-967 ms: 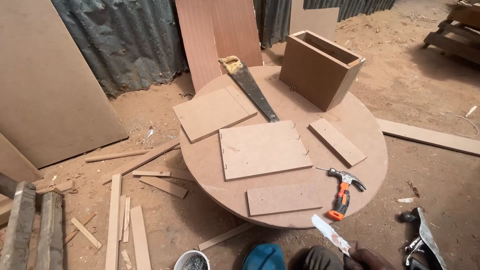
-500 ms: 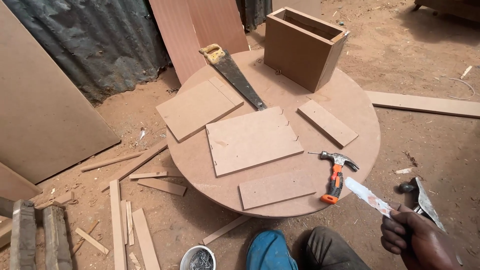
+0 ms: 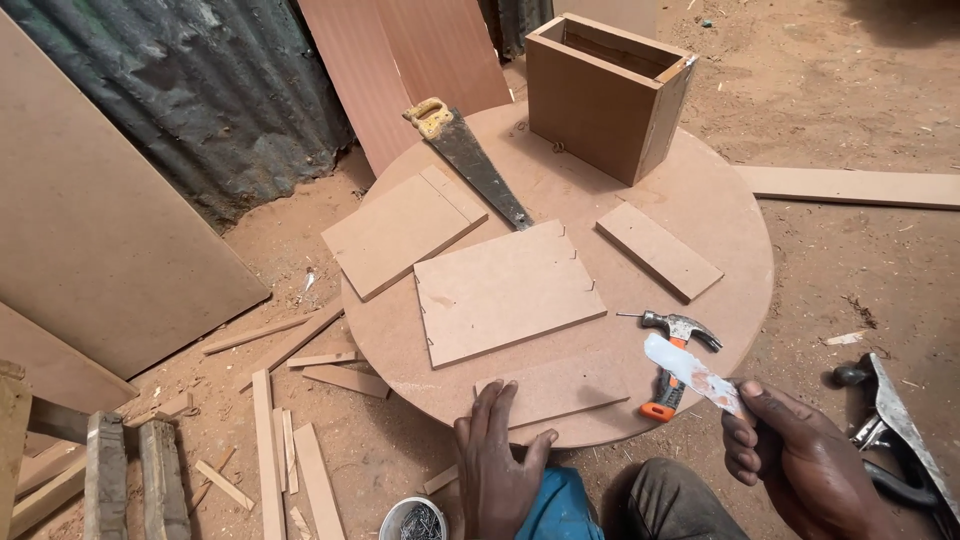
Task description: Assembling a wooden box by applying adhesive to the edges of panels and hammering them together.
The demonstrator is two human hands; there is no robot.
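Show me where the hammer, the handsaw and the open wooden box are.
hammer [image 3: 682,326], head view, on its metal head.
handsaw [image 3: 480,170], head view, middle of the blade.
open wooden box [image 3: 590,110], head view, front wall.

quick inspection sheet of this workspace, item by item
surface: round board table, dusty, laid low on the sandy ground
job's things: small board strip under left hand; pale flat blade in right hand
clutter: three flat panels, largest; open wooden box; handsaw; claw hammer; tin of nails
grippers: left hand resting fingers on strip; right hand gripping blade
cables: nothing seen
surroundings: corrugated metal sheet, leaning boards, offcuts on ground, hand plane
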